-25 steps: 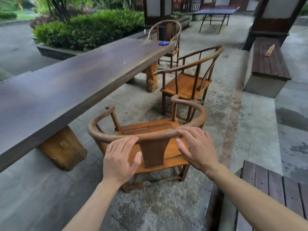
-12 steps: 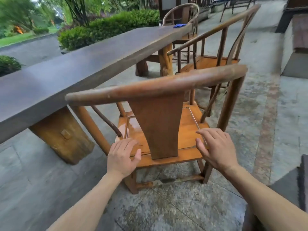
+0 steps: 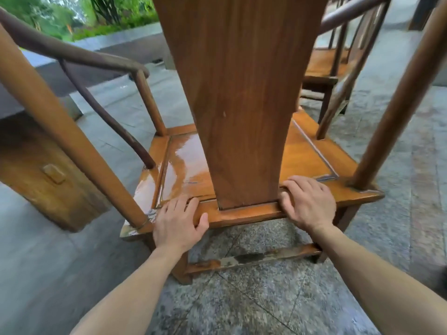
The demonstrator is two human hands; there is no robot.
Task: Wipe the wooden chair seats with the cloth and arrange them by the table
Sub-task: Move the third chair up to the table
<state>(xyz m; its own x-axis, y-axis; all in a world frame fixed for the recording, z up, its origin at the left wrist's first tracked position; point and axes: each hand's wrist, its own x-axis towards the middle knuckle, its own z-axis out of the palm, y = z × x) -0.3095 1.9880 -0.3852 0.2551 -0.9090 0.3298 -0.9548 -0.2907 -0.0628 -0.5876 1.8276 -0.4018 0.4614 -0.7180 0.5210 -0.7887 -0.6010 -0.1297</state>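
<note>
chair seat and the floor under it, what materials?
Chair seat: looks like solid wood, orange-brown with a glossy, possibly wet sheen; grain and framed panel joints show. Floor: speckled grey stone slabs, likely granite, matte, with visible seams.

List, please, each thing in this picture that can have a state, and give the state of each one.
near chair: upright on the floor, gripped at the rear seat rail.
seat: wet and glossy on its left part.
left hand: grips the rear seat rail, left of the back splat.
right hand: grips the rail, right of the splat.
second chair: upright, beyond the near one.
floor: damp in patches.
</note>
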